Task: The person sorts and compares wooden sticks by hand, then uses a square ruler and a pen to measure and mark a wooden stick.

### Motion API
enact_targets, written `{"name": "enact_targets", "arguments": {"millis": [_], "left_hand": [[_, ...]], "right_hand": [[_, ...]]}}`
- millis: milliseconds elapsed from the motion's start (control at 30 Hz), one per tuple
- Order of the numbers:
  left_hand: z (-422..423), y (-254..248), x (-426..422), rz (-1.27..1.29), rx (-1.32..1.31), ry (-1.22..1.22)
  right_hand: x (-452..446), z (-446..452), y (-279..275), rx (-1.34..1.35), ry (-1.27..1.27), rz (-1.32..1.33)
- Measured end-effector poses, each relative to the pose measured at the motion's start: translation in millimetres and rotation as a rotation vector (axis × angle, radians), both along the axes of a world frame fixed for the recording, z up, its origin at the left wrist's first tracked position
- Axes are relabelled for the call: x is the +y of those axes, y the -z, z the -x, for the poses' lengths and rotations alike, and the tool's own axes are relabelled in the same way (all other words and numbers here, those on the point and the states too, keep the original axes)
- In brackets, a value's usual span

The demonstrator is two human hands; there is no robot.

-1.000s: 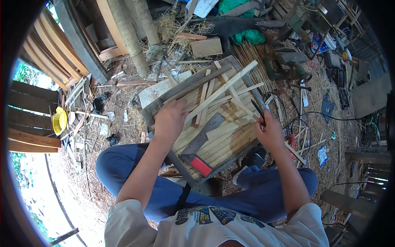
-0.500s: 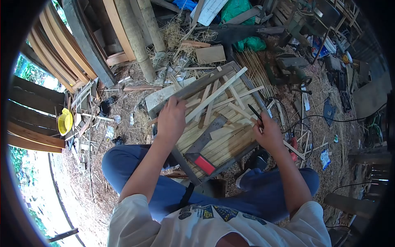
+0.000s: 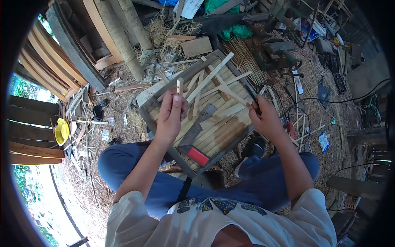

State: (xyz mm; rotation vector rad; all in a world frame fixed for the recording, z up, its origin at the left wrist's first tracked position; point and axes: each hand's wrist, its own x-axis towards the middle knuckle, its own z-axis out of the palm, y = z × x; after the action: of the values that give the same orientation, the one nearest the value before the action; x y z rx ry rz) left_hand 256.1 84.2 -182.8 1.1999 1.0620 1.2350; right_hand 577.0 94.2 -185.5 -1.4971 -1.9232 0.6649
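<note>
Two hands: the left hand point(image 3: 170, 113) pinches one short wood piece point(image 3: 180, 86), its lower end hidden; the right hand point(image 3: 266, 118) grips one dark, slim tool point(image 3: 251, 93). One red-handled square point(image 3: 198, 156) and perhaps four strips point(image 3: 213, 75) lie on one surface point(image 3: 217, 142).

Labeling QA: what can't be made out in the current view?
Head view:
- Small wood piece: lower end hidden by left hand; dark marks too small to identify.
- Dark tool: largely covered by right hand.
- Square: any markings too small.
- Bamboo pole: top cut off by upper edge.
</note>
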Motion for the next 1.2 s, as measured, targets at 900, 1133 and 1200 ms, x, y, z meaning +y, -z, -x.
{"name": "enact_targets", "arguments": {"millis": [900, 1133, 1200], "left_hand": [[-21, 1, -27, -0.193, 0.014, 0.059], [-24, -1, -24, -0.251, -0.048, 0.117], [-24, 1, -27, -0.244, -0.043, 0.125]], "right_hand": [[-17, 18, -52, 0.078, -0.224, -0.010], [-21, 22, -66, -0.021, -0.166, 0.075], [-22, 22, -62, 0.015, -0.165, 0.057]]}}
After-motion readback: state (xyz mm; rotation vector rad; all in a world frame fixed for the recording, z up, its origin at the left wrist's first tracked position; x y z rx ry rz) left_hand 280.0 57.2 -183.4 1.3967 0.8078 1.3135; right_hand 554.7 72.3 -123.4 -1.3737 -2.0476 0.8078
